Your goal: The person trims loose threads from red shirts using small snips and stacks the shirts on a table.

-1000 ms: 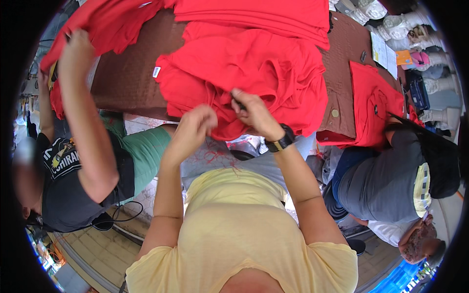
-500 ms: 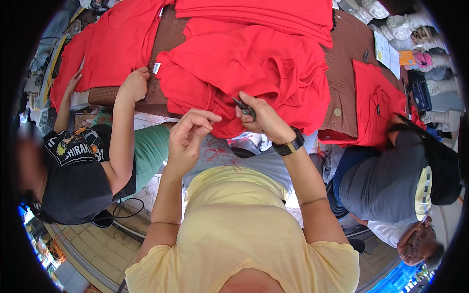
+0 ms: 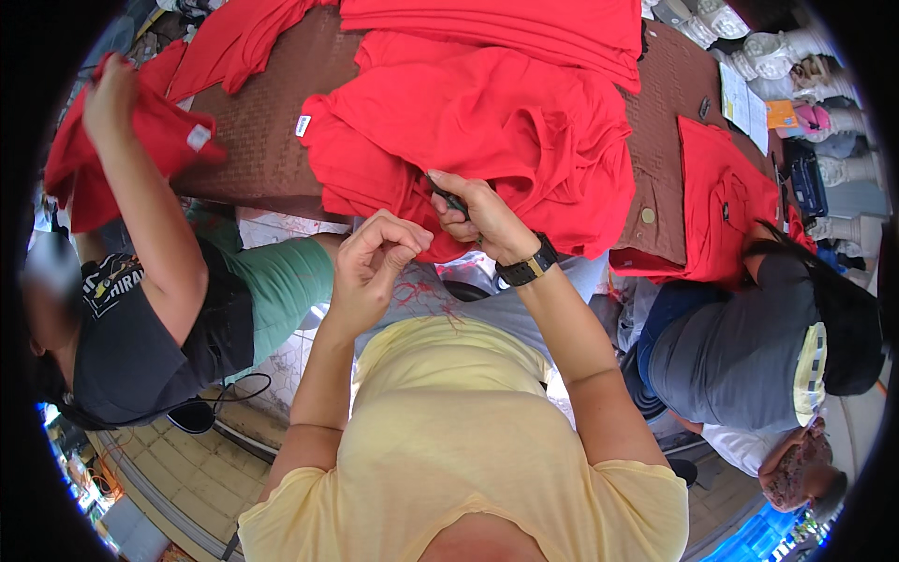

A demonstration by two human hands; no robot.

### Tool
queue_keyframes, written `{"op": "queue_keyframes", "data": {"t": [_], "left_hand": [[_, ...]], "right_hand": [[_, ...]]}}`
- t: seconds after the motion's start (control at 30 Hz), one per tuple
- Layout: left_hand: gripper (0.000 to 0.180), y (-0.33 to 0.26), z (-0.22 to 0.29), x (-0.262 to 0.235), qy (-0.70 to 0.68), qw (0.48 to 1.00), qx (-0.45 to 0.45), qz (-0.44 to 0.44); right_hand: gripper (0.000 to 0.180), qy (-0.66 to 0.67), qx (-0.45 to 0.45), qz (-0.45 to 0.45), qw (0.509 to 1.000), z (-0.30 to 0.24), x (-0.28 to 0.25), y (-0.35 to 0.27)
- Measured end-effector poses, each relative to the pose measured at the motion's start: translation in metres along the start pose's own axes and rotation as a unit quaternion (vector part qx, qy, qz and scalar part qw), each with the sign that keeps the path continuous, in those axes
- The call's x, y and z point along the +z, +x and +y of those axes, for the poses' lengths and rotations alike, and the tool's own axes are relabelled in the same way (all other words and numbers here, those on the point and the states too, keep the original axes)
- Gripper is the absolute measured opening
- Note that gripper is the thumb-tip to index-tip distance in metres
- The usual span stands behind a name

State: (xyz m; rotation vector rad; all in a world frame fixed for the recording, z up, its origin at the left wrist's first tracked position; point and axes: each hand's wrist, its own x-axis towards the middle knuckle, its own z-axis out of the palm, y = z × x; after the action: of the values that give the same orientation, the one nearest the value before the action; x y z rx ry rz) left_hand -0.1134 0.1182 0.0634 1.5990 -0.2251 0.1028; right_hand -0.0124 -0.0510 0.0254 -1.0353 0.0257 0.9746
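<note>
My right hand (image 3: 489,223), with a black watch on its wrist, is closed round small dark thread snips (image 3: 448,198), whose tip points up and left toward the cloth. Beside it, my left hand (image 3: 376,260) is closed in a pinch, thumb against fingers; whatever is between them is too small to make out. Just beyond both hands lies a rumpled red garment (image 3: 487,112) with a white label (image 3: 302,125) at its left edge. Its near edge hangs over the table toward my lap, where red thread scraps (image 3: 426,298) are scattered.
A brown-covered table (image 3: 272,122) carries a red garment stack (image 3: 496,37) at the far side and folded red garments (image 3: 721,187) at right. One person (image 3: 140,328) at left handles a red garment (image 3: 164,140); another (image 3: 740,337) sits at right. Papers (image 3: 743,101) lie far right.
My right hand and the snips have shifted left, nearer my left hand. My left fingers have drawn into a tighter pinch. The person at left has lifted a red garment and swung it leftward.
</note>
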Motion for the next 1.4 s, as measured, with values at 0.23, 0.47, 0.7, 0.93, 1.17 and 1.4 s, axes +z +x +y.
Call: {"op": "queue_keyframes", "data": {"t": [0.23, 0.47, 0.7, 0.93, 1.17, 1.4], "left_hand": [[0.021, -0.027, 0.038, -0.035, 0.327, 0.853, -0.329, -0.241], [0.034, 0.024, -0.009, 0.0, 0.403, 0.913, 0.063, 0.0], [0.043, 0.068, -0.041, 0.029, 0.341, 0.923, 0.132, 0.119], [0.028, 0.083, -0.05, 0.032, 0.383, 0.889, 0.227, 0.111], [0.011, 0.091, -0.053, 0.035, 0.346, 0.926, 0.146, 0.053], [0.022, 0.09, -0.05, 0.04, 0.093, 0.989, -0.09, 0.076]], "right_hand": [[0.042, -0.247, -0.227, 0.149, 0.93, -0.021, -0.017, -0.037], [0.033, -0.225, -0.193, 0.244, 0.924, 0.016, -0.028, -0.007], [0.014, 0.113, -0.226, 0.176, 0.951, 0.007, -0.017, -0.003], [0.013, 0.048, -0.313, 0.202, 0.927, -0.01, -0.008, -0.019], [0.019, -0.318, -0.431, 0.235, 0.811, -0.008, -0.036, -0.009], [0.019, -0.374, -0.359, 0.22, 0.827, -0.013, -0.045, -0.01]]}}
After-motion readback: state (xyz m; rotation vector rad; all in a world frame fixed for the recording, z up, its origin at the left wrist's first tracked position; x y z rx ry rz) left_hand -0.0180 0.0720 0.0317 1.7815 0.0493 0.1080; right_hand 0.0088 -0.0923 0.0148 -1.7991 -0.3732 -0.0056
